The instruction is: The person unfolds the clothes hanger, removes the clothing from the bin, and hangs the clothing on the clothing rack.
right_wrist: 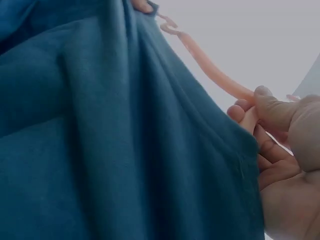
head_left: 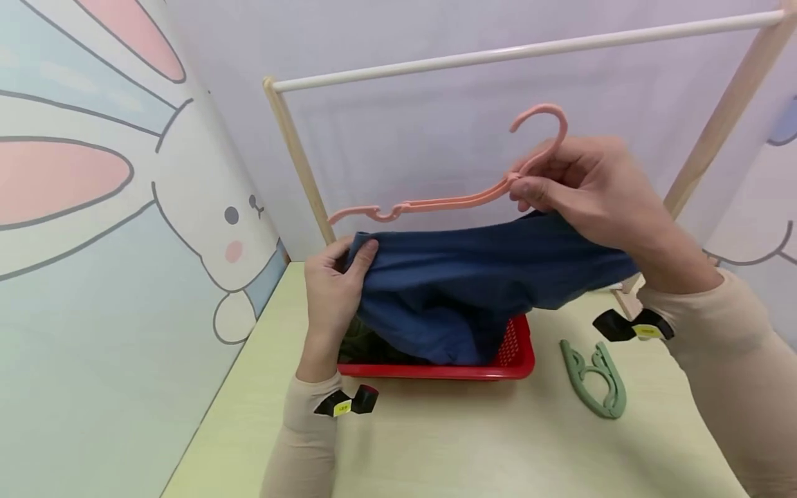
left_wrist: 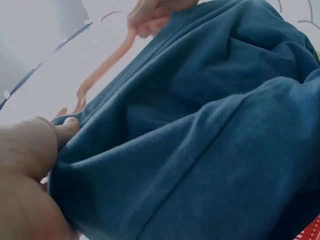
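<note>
A salmon-pink clothes hanger [head_left: 461, 202] is held up by my right hand [head_left: 600, 190], thumb and fingers pinching it just below the hook. Its left arm, with a notch near the tip, extends leftward above the cloth; the right arm is hidden behind my hand and the fabric. My left hand [head_left: 330, 290] grips the upper left corner of a dark blue garment [head_left: 436, 277], thumb in front. In the left wrist view the garment [left_wrist: 200, 140] spreads in folds between both hands. The right wrist view shows its hemmed edge [right_wrist: 200, 115] running up to my right fingers.
A red plastic basket [head_left: 519, 353] stands under the garment, with dark green cloth [head_left: 380, 346] inside. Right of it lies a folded green hanger [head_left: 598, 380] on the pale wooden table [head_left: 461, 443]. A rack with a white rail [head_left: 473, 57] and wooden posts rises behind.
</note>
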### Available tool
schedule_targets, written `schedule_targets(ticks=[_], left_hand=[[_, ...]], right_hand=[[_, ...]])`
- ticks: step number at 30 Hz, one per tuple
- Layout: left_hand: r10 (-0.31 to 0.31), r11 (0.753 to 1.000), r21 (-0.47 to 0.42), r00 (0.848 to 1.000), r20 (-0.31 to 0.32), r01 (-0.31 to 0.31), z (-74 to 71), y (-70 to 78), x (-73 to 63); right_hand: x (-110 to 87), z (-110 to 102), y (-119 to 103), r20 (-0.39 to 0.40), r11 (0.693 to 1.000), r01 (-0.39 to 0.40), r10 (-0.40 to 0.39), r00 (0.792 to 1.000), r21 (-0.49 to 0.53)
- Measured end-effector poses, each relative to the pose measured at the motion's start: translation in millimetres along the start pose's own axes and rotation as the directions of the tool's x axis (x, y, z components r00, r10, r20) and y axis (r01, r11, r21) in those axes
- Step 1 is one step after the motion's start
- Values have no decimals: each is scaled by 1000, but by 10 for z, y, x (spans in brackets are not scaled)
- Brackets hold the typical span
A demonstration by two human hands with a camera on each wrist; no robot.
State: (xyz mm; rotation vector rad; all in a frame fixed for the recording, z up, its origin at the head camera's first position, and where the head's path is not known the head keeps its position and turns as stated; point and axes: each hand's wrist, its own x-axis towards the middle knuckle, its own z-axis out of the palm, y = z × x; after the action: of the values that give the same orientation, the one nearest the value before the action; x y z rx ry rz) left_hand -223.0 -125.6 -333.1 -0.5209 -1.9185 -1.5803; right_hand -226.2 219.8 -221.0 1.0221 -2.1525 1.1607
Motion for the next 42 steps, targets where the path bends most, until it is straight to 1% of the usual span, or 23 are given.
schedule_targets(ticks=[2, 3, 6, 8, 11, 14, 17, 20, 22, 24, 27, 31, 36, 39, 42], left_hand=[[-27, 1000, -2, 999, 22, 27, -16, -19, 4], [-40, 999, -11, 998, 42, 41, -17, -27, 3], [-65, 996, -49, 990, 124, 71, -6, -47, -8], [-73, 995, -54, 982, 173, 83, 2, -54, -23], [-77, 995, -38, 969, 233, 88, 7, -56, -42], [-83, 995, -24, 961, 263, 92, 11, -47, -65], [-92, 994, -25, 960, 266, 102, 8, -39, -85], [-98, 994, -17, 965, 242, 105, -5, -26, -90], [-97, 995, -13, 969, 226, 103, -17, -10, -88], [-92, 995, -10, 974, 207, 96, -28, 12, -83], [-82, 996, -19, 980, 183, 87, -42, 34, -79], [-66, 997, -33, 984, 164, 72, -45, 38, -66], [-57, 997, -38, 981, 184, 65, -37, 41, -46], [-49, 997, -45, 983, 175, 58, -45, 42, -42], [-33, 998, -53, 986, 165, 42, -56, 43, -43]], right_hand=[[-54, -35, 37, -5, 1000, -15, 15, 1000, -9], [-92, -43, 58, -15, 1000, -31, 31, 999, -5], [-224, -26, 96, -59, 997, -79, 80, 995, 16], [-318, 12, 92, -99, 991, -129, 131, 986, 30], [-445, 85, 41, -181, 980, -201, 199, 963, 12], [-563, 155, -35, -261, 956, -291, 270, 927, -45], [-664, 217, -102, -316, 920, -385, 343, 885, -78], [-720, 255, -140, -359, 884, -457, 397, 845, -96], [-729, 266, -148, -394, 869, -485, 415, 820, -97], [-724, 262, -144, -428, 861, -499, 415, 803, -100], [-721, 222, -127, -458, 848, -519, 421, 783, -109], [-762, 127, -123, -450, 813, -565, 455, 768, -143], [-810, 64, -140, -414, 779, -603, 498, 762, -172], [-828, 55, -138, -394, 770, -607, 505, 768, -197], [-838, 55, -124, -368, 770, -595, 497, 786, -230]])
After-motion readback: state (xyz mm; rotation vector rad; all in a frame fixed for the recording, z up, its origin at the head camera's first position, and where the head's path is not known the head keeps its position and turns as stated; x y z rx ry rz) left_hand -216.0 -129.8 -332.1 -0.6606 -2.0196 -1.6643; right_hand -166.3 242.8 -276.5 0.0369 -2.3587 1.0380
